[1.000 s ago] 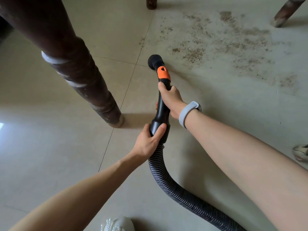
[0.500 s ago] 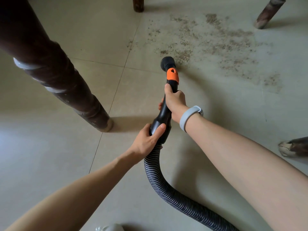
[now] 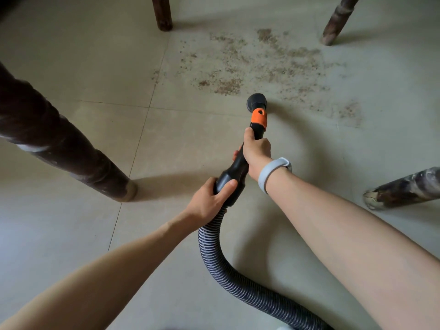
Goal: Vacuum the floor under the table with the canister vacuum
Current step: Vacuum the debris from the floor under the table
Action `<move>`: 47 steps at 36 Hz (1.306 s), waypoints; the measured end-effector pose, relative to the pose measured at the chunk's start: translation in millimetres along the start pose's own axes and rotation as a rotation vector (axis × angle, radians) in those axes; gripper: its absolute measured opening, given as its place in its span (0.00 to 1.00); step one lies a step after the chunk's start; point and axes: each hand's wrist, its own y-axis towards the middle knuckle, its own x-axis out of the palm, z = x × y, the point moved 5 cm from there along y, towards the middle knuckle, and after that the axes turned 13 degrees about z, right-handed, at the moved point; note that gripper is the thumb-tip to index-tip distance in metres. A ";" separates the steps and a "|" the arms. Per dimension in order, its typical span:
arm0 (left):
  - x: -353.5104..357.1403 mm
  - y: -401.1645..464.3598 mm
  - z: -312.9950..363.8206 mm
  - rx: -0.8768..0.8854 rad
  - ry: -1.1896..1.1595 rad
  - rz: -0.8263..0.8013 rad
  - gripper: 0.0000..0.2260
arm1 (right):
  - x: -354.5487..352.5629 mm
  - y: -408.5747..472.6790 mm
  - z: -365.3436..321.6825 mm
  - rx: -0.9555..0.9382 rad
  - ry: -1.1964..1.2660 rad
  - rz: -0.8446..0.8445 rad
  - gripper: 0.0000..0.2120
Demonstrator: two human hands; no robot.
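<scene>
A black vacuum wand with an orange collar [image 3: 259, 117] ends in a round black nozzle [image 3: 254, 102] held just above the beige tiled floor. My right hand [image 3: 256, 151] grips the wand below the collar; a pale wristband sits on that wrist. My left hand [image 3: 209, 201] grips the wand's wide black base where the ribbed hose [image 3: 214, 253] joins. The hose curves down and off the bottom edge to the right. Brown crumbs and dust [image 3: 262, 65] lie scattered on the floor just beyond the nozzle. The canister is out of view.
Dark wooden table legs stand around me: a thick one at the left [image 3: 78, 160], one at the right edge [image 3: 402, 189], and two at the far side [image 3: 163, 14], [image 3: 338, 20]. Tile seams cross the floor.
The nozzle has moved right and forward toward the crumbs, with both hands still on the wand. My view has shifted, bringing the right table leg further into sight.
</scene>
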 end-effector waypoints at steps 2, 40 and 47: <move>6.6 2.4 4.4 0.018 0.031 -0.011 0.17 | -8.7 6.4 -0.9 0.011 0.010 0.020 0.16; 156.3 15.4 62.5 0.358 0.568 -0.197 0.23 | -191.8 78.6 8.7 0.243 0.303 0.371 0.18; 167.4 15.5 61.0 0.370 0.590 -0.230 0.24 | -204.5 78.2 19.2 0.254 0.460 0.429 0.16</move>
